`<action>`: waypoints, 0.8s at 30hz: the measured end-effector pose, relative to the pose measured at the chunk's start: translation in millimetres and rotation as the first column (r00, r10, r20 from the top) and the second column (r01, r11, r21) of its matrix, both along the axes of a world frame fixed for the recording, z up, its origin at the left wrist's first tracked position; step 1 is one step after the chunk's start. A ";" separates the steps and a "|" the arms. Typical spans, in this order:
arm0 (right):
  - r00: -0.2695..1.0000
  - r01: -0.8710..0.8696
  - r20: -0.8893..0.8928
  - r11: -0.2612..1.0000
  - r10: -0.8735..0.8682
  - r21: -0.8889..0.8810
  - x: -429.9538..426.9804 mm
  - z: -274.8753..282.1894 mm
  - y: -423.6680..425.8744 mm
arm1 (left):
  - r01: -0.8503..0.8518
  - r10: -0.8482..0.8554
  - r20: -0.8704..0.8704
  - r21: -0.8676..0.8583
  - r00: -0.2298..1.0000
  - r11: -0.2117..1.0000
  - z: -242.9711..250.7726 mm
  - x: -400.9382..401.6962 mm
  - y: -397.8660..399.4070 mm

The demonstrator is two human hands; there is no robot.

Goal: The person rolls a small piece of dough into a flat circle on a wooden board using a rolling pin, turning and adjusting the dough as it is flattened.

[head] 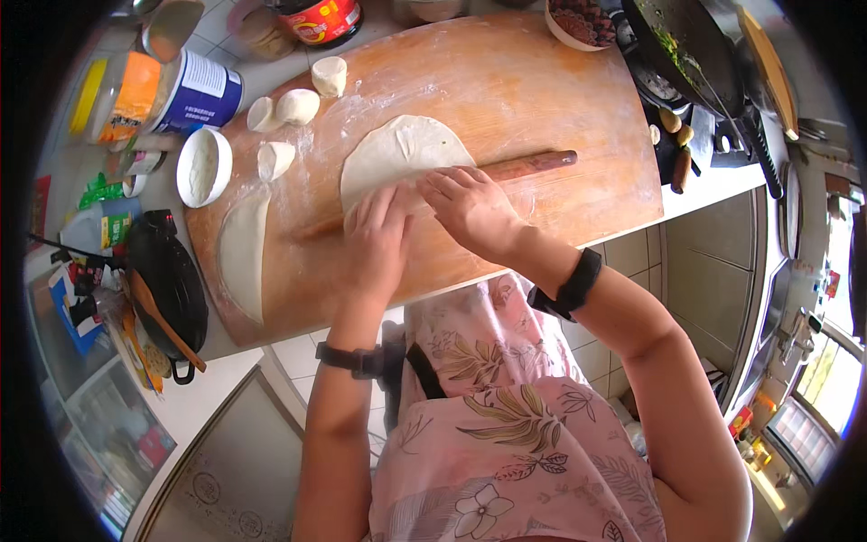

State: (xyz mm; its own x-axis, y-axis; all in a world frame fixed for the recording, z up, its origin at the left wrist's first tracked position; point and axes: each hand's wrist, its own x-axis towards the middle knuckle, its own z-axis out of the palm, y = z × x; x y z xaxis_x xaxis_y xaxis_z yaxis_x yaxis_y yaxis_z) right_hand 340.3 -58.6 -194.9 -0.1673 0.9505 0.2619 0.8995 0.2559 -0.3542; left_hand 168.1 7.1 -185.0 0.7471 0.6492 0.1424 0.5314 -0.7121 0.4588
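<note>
A thin round sheet of dough [406,143] lies on the floured wooden board, its near edge lying over or around a wooden rolling pin [535,164]. My left hand [376,237] presses down over the pin left of centre, fingers pointing away from me. Just to its right, my right hand [467,206] curls over the same pin and dough. Both ends of the pin stick out past my hands; its middle is hidden. A folded half-moon of dough [245,259] rests at the board's left side. Several dough pieces [298,106] sit farther back on the left.
The wooden board [582,101] overhangs the counter's front edge. A white bowl of flour [204,167] stands at its left edge, near a black electric pan [166,291] with a wooden spatula. A patterned bowl [581,26] is back right, beside a wok [684,54] with greens.
</note>
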 end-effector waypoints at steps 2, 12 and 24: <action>1.000 0.000 0.030 1.000 0.000 0.006 -3.3 -1.3 1.0 | -0.034 0.037 0.030 -0.074 0.999 0.997 -7.0 -2.9 -4.2; 0.989 -0.012 0.143 0.997 0.022 -0.070 -10.1 -3.8 2.4 | -0.020 0.024 0.031 -0.122 0.999 0.992 0.6 -1.5 -13.9; 0.999 -0.050 0.008 0.988 0.052 -0.144 -8.5 10.7 -8.5 | 0.061 -0.080 -0.078 -0.226 0.994 0.972 18.5 -6.1 -10.3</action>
